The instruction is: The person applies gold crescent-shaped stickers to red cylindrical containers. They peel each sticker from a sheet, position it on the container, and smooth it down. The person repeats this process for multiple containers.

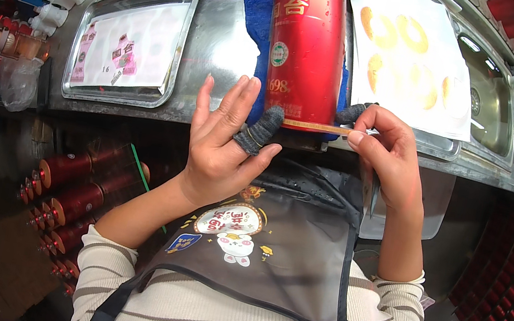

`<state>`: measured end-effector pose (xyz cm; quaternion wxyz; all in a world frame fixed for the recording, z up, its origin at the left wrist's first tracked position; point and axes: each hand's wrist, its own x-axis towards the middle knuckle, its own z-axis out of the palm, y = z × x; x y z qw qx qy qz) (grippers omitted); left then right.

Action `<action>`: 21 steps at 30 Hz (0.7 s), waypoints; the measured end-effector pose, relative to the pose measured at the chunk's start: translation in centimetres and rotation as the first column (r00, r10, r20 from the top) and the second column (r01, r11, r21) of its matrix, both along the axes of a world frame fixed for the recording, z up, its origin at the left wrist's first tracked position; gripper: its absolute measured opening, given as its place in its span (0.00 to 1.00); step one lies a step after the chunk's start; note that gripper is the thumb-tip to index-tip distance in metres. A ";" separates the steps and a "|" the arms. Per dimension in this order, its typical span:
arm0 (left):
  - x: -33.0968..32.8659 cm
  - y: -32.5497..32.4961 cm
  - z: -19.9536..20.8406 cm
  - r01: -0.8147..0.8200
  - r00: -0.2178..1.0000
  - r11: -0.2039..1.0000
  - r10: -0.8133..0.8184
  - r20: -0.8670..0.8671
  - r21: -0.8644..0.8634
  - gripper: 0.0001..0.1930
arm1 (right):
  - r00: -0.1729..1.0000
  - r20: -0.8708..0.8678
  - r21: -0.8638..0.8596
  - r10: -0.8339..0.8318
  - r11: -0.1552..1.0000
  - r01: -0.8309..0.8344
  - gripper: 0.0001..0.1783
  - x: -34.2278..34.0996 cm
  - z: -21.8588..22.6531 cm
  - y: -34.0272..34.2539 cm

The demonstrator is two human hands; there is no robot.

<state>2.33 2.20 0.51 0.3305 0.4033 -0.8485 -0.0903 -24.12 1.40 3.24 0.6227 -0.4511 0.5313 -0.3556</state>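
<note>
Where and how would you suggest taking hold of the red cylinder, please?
Probably around the middle of the red cylinder, coming from its left with the open left hand: it lies lengthwise on blue cloth, leaving that long, rounded side exposed. Its near end seems less suitable, since the right hand pinches a thin strip there.

Fisheye view taken from head, aimed down at apron (302, 256) and counter (211, 51), close; dim rim perhaps poorly shown.
</note>
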 end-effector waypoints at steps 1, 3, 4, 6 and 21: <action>-0.1 -0.2 0.3 0.007 1.000 1.000 -0.007 0.020 -0.014 0.25 | 1.000 0.013 0.015 -0.005 1.000 0.005 0.07 0.0 -0.1 0.0; -0.6 -0.5 1.1 0.019 1.000 1.000 -0.019 0.024 -0.021 0.18 | 1.000 0.030 0.015 -0.005 1.000 0.004 0.07 0.1 -0.1 0.0; -0.8 -0.7 1.4 0.024 0.999 0.999 -0.024 0.026 -0.024 0.15 | 0.999 0.039 0.015 -0.004 1.000 0.003 0.07 0.1 -0.1 0.0; -1.1 -1.0 1.6 0.055 0.998 0.996 -0.052 0.042 -0.064 0.13 | 0.999 0.042 0.007 -0.001 1.000 0.001 0.07 0.2 -0.5 -0.1; -4.7 -3.2 1.3 0.084 0.992 0.972 -0.060 0.114 -0.221 0.09 | 1.000 -0.027 -0.070 0.008 0.997 -0.010 0.04 0.9 -1.8 -0.3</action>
